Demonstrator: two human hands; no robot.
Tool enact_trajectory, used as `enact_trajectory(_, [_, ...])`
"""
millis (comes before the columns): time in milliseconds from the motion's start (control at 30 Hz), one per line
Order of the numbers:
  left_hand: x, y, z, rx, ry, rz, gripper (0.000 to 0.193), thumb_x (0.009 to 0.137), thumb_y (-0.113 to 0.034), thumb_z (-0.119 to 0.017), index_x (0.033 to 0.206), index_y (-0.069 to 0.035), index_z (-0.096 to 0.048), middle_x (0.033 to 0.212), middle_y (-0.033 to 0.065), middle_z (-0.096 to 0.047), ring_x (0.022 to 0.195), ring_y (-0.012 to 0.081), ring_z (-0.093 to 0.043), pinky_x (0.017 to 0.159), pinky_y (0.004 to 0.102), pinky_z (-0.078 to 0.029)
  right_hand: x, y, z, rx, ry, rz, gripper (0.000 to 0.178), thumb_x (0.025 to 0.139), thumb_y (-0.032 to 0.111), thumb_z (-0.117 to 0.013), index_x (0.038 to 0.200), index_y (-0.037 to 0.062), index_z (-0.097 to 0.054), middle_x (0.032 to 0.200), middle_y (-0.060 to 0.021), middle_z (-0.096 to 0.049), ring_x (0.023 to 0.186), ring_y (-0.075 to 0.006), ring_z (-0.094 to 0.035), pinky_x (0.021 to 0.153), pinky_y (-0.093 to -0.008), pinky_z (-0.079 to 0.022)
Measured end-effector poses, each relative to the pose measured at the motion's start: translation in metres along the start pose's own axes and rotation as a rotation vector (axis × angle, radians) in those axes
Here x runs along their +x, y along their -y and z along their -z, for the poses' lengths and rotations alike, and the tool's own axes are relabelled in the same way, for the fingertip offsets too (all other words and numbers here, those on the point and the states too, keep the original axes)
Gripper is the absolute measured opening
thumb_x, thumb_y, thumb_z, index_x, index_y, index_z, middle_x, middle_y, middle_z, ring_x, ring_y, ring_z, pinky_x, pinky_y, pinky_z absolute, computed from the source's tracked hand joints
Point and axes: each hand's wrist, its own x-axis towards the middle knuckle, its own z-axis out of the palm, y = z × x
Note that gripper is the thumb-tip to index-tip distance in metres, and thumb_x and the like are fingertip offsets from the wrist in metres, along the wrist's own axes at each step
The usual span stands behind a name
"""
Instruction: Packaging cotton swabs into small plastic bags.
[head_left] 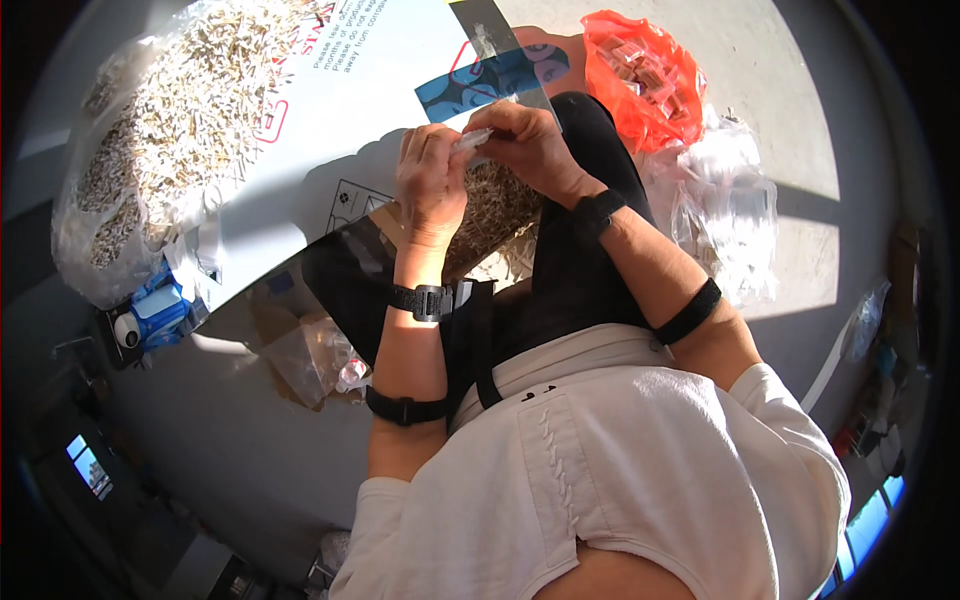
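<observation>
The floor [790, 60] is pale grey and smooth, with bright sun on it and long dark shadows. A person sits low on it, seen from above, in a white shirt and dark trousers.

Far to the left lies a big clear plastic bag full of thin pale sticks [165, 130]. Just below it sits a small blue and white thing [155, 315], too blurry to tell what it is. Next to the bag a big flat white cardboard sheet with red print [330, 110] leans across the person's knees. Below the sheet a small clear plastic bag [315, 355] rests on a brown scrap on the floor.

In the middle, the left hand [432, 180] and the right hand [530, 145] come close together above the lap. Both hands pinch a small clear plastic packet [473, 142] between the fingers, so the packet is held at both ends. Under the hands a heap of the same pale sticks [495, 205] lies in the lap. Black straps wrap both wrists and both arms.

To the right sits an orange plastic bag with small pale pieces inside [645, 75]. Beside it, a pile of clear crinkly plastic bags [730, 215] lies on the floor in the sun.
</observation>
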Motion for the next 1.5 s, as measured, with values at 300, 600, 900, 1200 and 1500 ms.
enact_trajectory(300, [0.000, 0.004, 0.009, -0.090, 0.003, 0.109, 0.021, 0.077, 0.002, -0.070, 0.096, -0.003, -0.062, 0.098, 0.0091, -0.064, 0.089, 0.0275, -0.064, 0.077, 0.0339, -0.052, 0.004, 0.030, 0.002, -0.287, 0.072, 0.036, 0.025, 0.078, 0.000, -0.073, 0.102, 0.0052, -0.069, 0.089, -0.0036, -0.066, 0.078, -0.0130, -0.064, 0.067, -0.0253, -0.051])
enact_trajectory(600, [0.000, 0.010, 0.004, -0.022, -0.041, 0.043, 0.019, 0.078, 0.004, -0.067, 0.095, -0.002, -0.062, 0.089, 0.0089, -0.065, 0.083, 0.0230, -0.065, 0.075, 0.0312, -0.052, 0.010, 0.018, 0.000, -0.411, 0.034, 0.098, 0.021, 0.076, 0.003, -0.075, 0.097, 0.0044, -0.070, 0.084, -0.0066, -0.068, 0.075, -0.0185, -0.066, 0.067, -0.0280, -0.052])
enact_trajectory(900, [0.000, 0.009, 0.009, -0.482, -0.017, 0.394, 0.022, 0.077, 0.002, -0.071, 0.097, -0.003, -0.064, 0.088, 0.0028, -0.064, 0.080, 0.0111, -0.062, 0.072, 0.0247, -0.051, 0.006, 0.008, 0.006, 0.147, 0.002, -0.104, 0.025, 0.080, -0.005, -0.069, 0.103, 0.0045, -0.067, 0.092, 0.0002, -0.068, 0.081, -0.0036, -0.063, 0.071, -0.0198, -0.052])
enact_trajectory(1200, [-0.002, 0.012, 0.004, -0.506, -0.034, 0.428, 0.022, 0.081, 0.003, -0.072, 0.102, -0.001, -0.066, 0.094, 0.0012, -0.066, 0.083, 0.0078, -0.061, 0.078, 0.0210, -0.049, 0.002, 0.018, 0.006, 0.124, 0.018, -0.105, 0.020, 0.082, -0.004, -0.069, 0.100, 0.0035, -0.068, 0.092, -0.0003, -0.068, 0.078, -0.0041, -0.062, 0.070, -0.0196, -0.052])
enact_trajectory(1500, [-0.002, 0.010, 0.003, -0.571, -0.054, 0.422, 0.017, 0.079, -0.001, -0.073, 0.095, -0.001, -0.067, 0.090, 0.0040, -0.065, 0.078, 0.0108, -0.064, 0.070, 0.0234, -0.052, 0.002, 0.022, 0.004, 0.000, -0.019, -0.121, 0.010, 0.088, 0.009, -0.068, 0.096, 0.0040, -0.069, 0.080, 0.0015, -0.067, 0.069, -0.0039, -0.059, 0.062, -0.0196, -0.049])
